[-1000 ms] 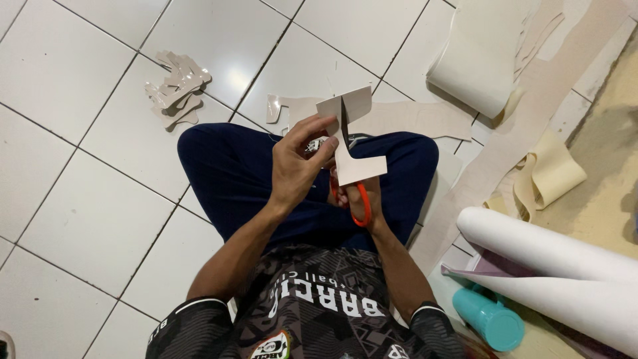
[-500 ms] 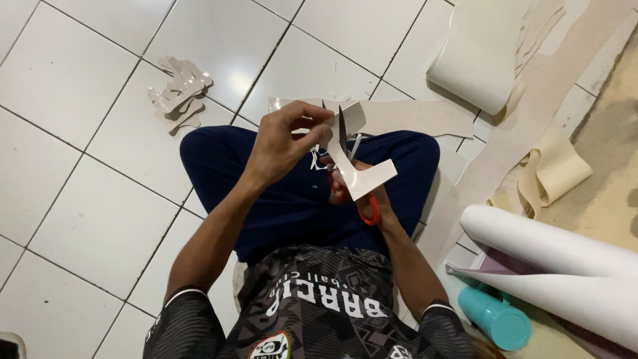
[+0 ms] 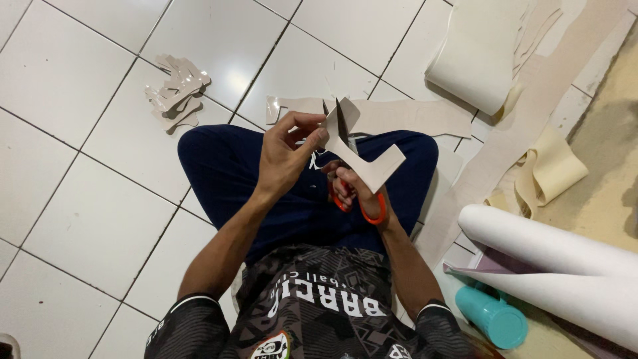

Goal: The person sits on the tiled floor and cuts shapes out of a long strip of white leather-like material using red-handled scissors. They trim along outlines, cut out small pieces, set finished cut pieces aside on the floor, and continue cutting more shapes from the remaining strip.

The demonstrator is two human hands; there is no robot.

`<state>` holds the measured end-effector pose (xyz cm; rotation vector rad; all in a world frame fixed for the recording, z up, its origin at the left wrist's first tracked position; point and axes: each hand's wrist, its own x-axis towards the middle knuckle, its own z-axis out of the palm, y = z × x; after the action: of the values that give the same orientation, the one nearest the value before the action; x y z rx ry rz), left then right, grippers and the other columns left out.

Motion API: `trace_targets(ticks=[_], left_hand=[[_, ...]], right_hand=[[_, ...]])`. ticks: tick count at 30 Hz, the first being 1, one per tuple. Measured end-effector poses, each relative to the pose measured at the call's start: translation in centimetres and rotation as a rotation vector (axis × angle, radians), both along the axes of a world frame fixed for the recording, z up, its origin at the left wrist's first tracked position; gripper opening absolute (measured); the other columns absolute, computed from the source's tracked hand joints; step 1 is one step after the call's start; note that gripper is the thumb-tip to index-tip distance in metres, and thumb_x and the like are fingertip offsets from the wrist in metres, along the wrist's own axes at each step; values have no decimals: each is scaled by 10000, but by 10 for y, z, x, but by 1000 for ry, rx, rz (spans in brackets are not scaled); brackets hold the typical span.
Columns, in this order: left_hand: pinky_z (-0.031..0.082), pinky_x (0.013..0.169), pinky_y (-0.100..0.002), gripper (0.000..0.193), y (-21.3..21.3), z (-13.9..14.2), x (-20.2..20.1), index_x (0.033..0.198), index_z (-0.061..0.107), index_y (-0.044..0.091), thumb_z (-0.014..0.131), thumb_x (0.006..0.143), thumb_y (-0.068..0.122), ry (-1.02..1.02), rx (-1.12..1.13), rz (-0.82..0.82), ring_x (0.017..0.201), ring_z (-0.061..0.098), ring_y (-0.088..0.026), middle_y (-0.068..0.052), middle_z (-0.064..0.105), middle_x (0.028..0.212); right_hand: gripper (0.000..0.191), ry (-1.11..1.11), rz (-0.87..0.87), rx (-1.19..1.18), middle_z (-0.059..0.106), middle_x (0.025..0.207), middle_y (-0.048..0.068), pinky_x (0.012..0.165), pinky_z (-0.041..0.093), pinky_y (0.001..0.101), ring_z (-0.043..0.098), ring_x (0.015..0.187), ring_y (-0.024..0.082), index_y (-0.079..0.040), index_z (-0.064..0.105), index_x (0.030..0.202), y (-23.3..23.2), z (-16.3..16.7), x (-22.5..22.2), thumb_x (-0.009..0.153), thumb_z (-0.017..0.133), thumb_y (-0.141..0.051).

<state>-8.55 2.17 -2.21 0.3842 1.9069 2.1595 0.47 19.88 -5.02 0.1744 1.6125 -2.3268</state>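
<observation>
The person sits cross-legged on a white tiled floor (image 3: pixel 86 219), in dark blue trousers and a black patterned jersey with white lettering across the chest and a round badge at its lower edge. To the right lie two white rolls of sheet material (image 3: pixel 551 256), with a teal plastic cylinder (image 3: pixel 493 318) just beside their near ends. Further up lies a loosely rolled cream sheet (image 3: pixel 475 63), and beside it a curled strip of pale yellow material (image 3: pixel 551 169). A small pile of cut beige shapes (image 3: pixel 174 93) sits on the tiles at upper left, well apart from the hands.

The left hand (image 3: pixel 286 156) is closed in a pinch on the upper edge of a beige angular cut-out piece of thin sheet (image 3: pixel 372 166), held above the lap. The right hand (image 3: pixel 355 189) is closed through the loops of orange-handled scissors (image 3: pixel 362 203), whose blades point upward through the piece; the blade tips appear slightly parted, though the view is too small to be sure.

Compared with half a second earlier, the cut-out has turned, so that its long arm now points down to the right, and the left hand sits a little lower and nearer the scissors. The pile and the rolls lie as they did.
</observation>
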Motion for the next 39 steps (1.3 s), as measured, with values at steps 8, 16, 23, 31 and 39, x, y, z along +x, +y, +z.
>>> trace_targets(ticks=[8,16,23,31,39], left_hand=[[596,797,-226,246,25,-22,24,1216,609,-20,694,1015,92,-115,225,200,871,610,-57,-34,623,989],[525,698,-201,264,36,-31,29,1238,583,-34,679,1014,68,-181,342,227,813,576,-53,-43,614,973],[576,748,-215,289,36,-30,27,1240,570,-16,669,997,105,-309,342,191,850,610,-65,-45,596,998],[613,774,-309,207,12,-12,-8,1141,532,15,657,1010,115,-459,396,110,969,683,-192,-130,615,1054],[693,759,-296,225,-3,9,-6,1120,543,-37,650,986,109,-193,59,33,987,781,-261,-228,703,1056]], right_hand=[[372,-2,-100,79,491,594,-1,427,423,249,465,471,76,55,680,1066,-11,5,-1,1007,539,-284],[332,35,-195,56,485,559,8,401,408,260,464,430,91,25,649,893,-17,-10,-1,1023,580,-272],[309,33,-313,83,472,518,9,361,370,260,441,373,88,5,618,815,-25,-29,3,1023,591,-221],[232,250,-239,442,641,717,14,482,414,214,542,543,41,7,703,1050,0,-32,4,1031,620,-208],[254,217,-70,600,620,637,29,482,373,205,507,523,40,-4,739,1057,11,-1,3,980,666,-235]])
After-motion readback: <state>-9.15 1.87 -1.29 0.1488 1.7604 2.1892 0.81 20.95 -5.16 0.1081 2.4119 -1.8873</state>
